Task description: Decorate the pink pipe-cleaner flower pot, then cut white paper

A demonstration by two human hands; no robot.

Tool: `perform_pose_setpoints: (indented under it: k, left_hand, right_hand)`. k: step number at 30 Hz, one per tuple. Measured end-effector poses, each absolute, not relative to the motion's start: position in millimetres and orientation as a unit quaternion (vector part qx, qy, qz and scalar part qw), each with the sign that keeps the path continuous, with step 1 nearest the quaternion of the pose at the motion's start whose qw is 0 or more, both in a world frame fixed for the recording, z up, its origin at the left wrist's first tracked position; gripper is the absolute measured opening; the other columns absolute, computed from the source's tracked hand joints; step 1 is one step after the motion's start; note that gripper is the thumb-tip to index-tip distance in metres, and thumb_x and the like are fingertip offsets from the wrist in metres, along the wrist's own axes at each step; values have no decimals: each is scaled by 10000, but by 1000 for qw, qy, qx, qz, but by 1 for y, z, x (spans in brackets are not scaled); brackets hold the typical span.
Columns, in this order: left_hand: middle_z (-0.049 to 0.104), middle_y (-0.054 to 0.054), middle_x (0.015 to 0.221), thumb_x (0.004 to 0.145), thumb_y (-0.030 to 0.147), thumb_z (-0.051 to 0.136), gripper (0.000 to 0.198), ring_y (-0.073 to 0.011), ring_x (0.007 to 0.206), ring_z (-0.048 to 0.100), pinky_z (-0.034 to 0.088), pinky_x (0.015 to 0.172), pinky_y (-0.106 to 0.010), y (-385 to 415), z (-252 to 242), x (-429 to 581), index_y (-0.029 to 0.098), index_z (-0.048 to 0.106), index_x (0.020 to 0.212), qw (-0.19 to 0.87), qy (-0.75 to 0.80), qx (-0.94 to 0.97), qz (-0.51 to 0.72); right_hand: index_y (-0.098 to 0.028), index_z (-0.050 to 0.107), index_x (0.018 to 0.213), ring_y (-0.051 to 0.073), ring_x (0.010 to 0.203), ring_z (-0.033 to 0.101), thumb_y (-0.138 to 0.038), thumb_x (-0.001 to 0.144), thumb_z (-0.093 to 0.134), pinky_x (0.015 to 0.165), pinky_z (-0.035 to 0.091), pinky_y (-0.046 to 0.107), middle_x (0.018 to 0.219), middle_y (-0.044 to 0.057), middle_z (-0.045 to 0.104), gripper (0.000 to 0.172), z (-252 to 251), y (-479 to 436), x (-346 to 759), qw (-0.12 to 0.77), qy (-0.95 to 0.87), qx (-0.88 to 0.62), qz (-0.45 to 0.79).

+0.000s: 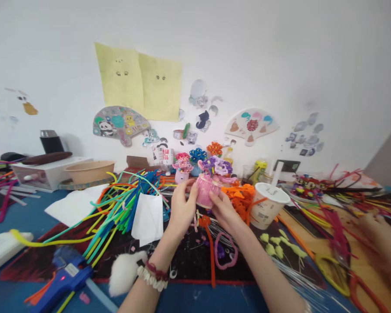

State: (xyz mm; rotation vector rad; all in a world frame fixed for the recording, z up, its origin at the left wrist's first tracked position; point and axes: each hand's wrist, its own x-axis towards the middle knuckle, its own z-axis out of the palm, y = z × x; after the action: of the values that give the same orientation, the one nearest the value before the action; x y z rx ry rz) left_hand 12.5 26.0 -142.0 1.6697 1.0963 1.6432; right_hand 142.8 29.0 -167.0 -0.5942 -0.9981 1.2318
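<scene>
Both my hands hold up a small pink pipe-cleaner pot (206,191) topped with purple pipe-cleaner flowers (216,165). My left hand (181,207) grips the pot's left side, fingers curled round it. My right hand (223,208) holds its lower right side, thumb pressed on the pot. A shell bracelet and a red cord (154,274) sit on my left wrist. Below the pot lie an orange pipe cleaner (210,252) and a purple loop (226,251) on a dark mat (189,261).
A bundle of coloured pipe cleaners (117,213) fans out at left, beside white paper (149,218) and a blue glue gun (65,278). A paper cup (267,205) and orange flowers (239,196) stand at right. Yellow-handled scissors (332,267) lie far right, near another person's blurred hand (382,243).
</scene>
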Motion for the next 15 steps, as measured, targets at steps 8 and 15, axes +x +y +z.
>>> perform_pose_setpoints:
  k: [8, 15]
  left_hand:
    - [665, -16, 836, 866, 404, 500, 226, -147, 741, 609, 461, 684, -247, 9, -115, -8, 196, 588, 867, 221, 432, 622, 615]
    - [572, 19, 535, 833, 338, 510, 310, -137, 521, 499, 305, 526, -256, -9, -104, -21, 206, 552, 555, 168, 475, 772, 387]
  right_hand:
    - [-198, 731, 962, 242, 977, 681, -428, 640, 835, 938, 497, 363, 1024, 51, 762, 409, -172, 37, 152, 688, -406, -283, 530]
    - [-205, 731, 946, 199, 880, 688, -423, 673, 815, 874, 517, 319, 968, 20, 768, 358, -172, 40, 159, 711, -387, -277, 517]
